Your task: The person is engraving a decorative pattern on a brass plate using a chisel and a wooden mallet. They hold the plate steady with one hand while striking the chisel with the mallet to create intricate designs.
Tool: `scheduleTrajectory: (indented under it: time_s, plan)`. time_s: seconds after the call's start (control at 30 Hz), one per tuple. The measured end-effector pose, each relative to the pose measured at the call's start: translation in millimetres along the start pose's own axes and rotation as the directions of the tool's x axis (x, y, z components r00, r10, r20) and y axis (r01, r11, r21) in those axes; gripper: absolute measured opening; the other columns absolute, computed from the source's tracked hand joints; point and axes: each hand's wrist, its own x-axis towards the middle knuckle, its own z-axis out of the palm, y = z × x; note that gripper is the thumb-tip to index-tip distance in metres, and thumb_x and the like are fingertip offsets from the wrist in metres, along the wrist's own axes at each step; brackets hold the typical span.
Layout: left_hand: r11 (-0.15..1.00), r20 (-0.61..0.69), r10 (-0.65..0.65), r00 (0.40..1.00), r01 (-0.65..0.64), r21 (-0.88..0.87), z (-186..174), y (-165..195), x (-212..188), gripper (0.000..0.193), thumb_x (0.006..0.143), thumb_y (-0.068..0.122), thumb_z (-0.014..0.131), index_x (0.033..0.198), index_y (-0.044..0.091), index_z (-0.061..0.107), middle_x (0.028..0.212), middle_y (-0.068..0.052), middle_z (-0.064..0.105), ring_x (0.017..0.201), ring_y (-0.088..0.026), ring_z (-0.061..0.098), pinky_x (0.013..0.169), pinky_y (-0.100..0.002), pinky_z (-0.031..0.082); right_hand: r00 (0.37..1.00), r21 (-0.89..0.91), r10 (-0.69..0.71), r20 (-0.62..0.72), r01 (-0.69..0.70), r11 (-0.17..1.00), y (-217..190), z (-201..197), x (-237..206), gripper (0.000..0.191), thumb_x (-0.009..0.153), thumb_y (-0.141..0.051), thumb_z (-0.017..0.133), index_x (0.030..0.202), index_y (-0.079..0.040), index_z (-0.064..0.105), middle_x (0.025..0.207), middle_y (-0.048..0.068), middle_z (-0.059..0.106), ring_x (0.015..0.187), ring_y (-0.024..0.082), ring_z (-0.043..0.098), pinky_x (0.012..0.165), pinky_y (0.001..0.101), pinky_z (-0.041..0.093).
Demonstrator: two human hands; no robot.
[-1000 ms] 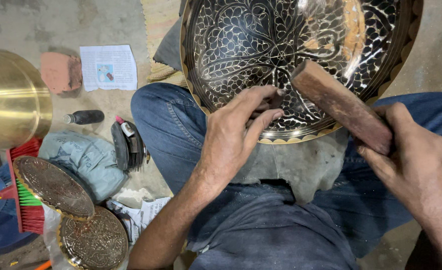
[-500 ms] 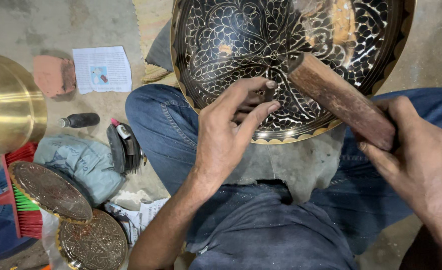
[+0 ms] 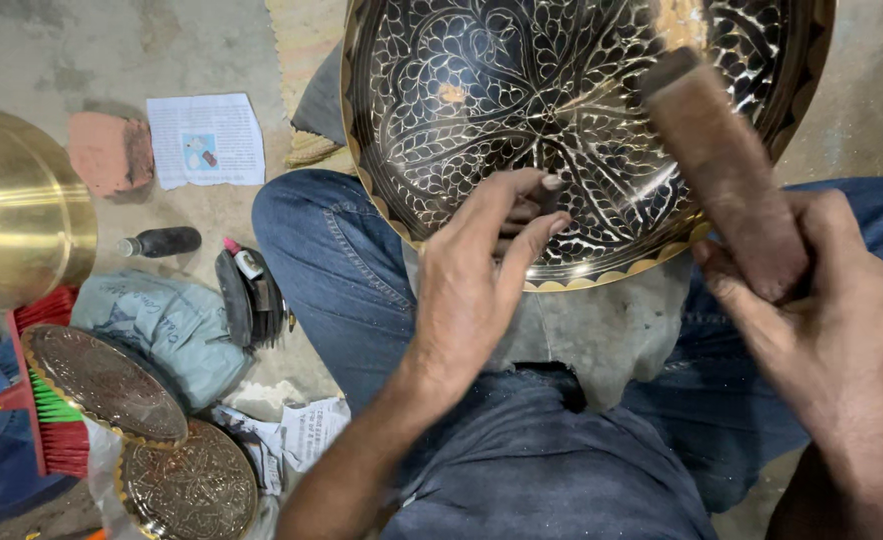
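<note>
While the big round brass plate with black engraved leaf pattern (image 3: 521, 130) stays propped on the lap, the wooden mallet (image 3: 726, 170) has lifted toward 1 o'clock, right hand (image 3: 831, 350) clamped round it. Left hand (image 3: 476, 290) still pinches a small chisel (image 3: 546, 200) at centre, so another strike looks likely.

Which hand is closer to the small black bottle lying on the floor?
Left. The left hand rests on the engraved plate, just across the knee from the black bottle. The right hand grips a wooden mallet, farther off.
</note>
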Motion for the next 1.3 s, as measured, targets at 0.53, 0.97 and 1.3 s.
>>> scheduleTrajectory:
  time_s: [0.53, 0.97, 1.3]
  plan:
    - [0.997, -0.222, -0.06, 0.973, 0.069, 0.033, 13, 8, -21, 0.028, 0.104, 0.011, 0.068, 0.127, 0.002, 0.055, 0.106, -0.018, 0.07, 0.093, -0.031, 0.075, 0.076, -0.042, 0.058, 0.86, -0.504, -0.442, 0.257, 0.509, 0.698, -19, -28, 76, 0.047, 0.078, -0.015, 0.082, 0.121, -0.004, 0.066, 0.093, 0.012, 0.07, 0.084, 0.027, 0.07, 0.079, 0.0404, 0.056]
    - [0.999, -0.238, -0.038, 0.971, 0.044, 0.021, 15, 8, -20, 0.032, 0.103, 0.007, 0.07, 0.132, 0.002, 0.058, 0.113, -0.014, 0.072, 0.097, -0.024, 0.077, 0.082, -0.036, 0.061, 0.836, -0.295, -0.479, 0.267, 0.545, 0.785, 11, -30, 85, 0.045, 0.085, -0.012, 0.078, 0.124, 0.002, 0.061, 0.108, 0.021, 0.067, 0.093, 0.032, 0.069, 0.08, 0.0416, 0.056]
    - [0.998, -0.239, 0.018, 0.971, -0.004, 0.056, 14, 7, -20, 0.032, 0.104, 0.002, 0.067, 0.135, 0.002, 0.058, 0.115, -0.014, 0.071, 0.102, -0.024, 0.076, 0.085, -0.036, 0.061, 0.849, -0.413, -0.322, 0.42, 0.494, 0.765, 7, -32, 88, 0.027, 0.085, -0.018, 0.079, 0.103, -0.005, 0.063, 0.082, 0.013, 0.065, 0.078, 0.025, 0.07, 0.072, 0.0383, 0.055]
